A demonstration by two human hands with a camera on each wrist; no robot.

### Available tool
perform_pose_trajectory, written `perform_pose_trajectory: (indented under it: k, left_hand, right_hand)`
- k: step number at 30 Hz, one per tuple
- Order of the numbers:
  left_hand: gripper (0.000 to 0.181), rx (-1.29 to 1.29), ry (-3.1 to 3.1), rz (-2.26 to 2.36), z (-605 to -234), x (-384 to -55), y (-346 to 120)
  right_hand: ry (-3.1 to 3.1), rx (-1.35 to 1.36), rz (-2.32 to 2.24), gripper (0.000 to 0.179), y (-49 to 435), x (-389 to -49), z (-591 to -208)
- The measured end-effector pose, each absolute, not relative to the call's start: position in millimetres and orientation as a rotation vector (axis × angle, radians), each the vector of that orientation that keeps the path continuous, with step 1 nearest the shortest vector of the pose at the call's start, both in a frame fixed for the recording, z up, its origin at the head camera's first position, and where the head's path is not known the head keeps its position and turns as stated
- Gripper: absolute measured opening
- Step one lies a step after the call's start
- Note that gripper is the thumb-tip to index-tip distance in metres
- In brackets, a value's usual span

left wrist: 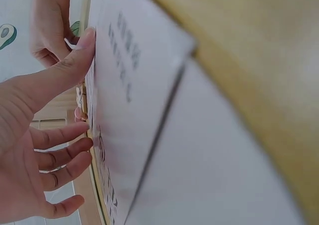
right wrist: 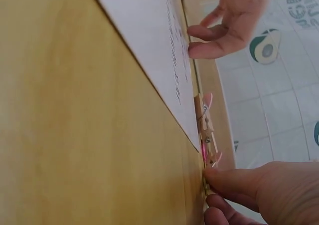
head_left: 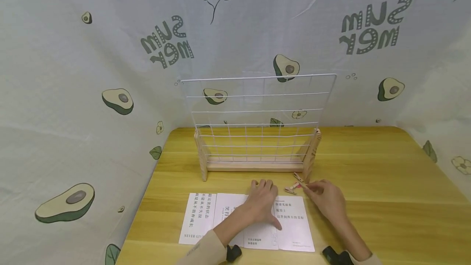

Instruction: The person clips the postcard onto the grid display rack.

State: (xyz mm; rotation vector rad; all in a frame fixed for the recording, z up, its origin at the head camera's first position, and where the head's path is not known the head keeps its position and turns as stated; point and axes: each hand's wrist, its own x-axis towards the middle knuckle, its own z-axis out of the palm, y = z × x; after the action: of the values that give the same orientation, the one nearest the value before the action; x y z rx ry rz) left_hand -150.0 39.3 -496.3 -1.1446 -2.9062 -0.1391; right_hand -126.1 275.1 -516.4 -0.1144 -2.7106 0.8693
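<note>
Several white cards (head_left: 294, 232) printed with dark text lie side by side on the table. My left hand (head_left: 262, 203) is over the middle cards, its fingers spread and its fingertips touching the card surface. Beyond the right-hand card lies a small group of wooden clothespins (head_left: 290, 190) with pink bits on them. At this group my right hand (head_left: 329, 201) pinches the end of one clothespin (head_left: 302, 184) between thumb and forefinger. In the right wrist view, the thumb (right wrist: 224, 179) partly hides that clothespin.
Behind the cards stands a white wire grid rack (head_left: 257, 79) on a wooden base (head_left: 254, 167). The wood-grain table (head_left: 368, 167) extends to both sides. A white cloth (head_left: 121, 142) with avocado prints hangs around the back and sides.
</note>
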Motion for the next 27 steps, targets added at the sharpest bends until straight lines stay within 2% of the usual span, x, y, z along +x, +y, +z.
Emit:
perform_pose_trajectory:
  k: [14,21,27]
  left_hand:
    - [0.089,-1.165,-3.018,-0.246,-495.2,-160.2,48.3]
    - [0.088,-1.179,-3.034,-0.295,-494.3,-162.7,49.1]
    - [0.089,-1.182,-3.056,-0.403,-496.1,-162.6,49.2]
  right_hand:
    - [-2.89,-0.089,1.117,0.028,285.7,-114.7,-501.2]
    - [-2.838,-0.042,1.152,0.019,290.3,-110.6,-505.8]
    - [-2.838,-0.124,1.287,0.029,294.0,-106.1,-506.5]
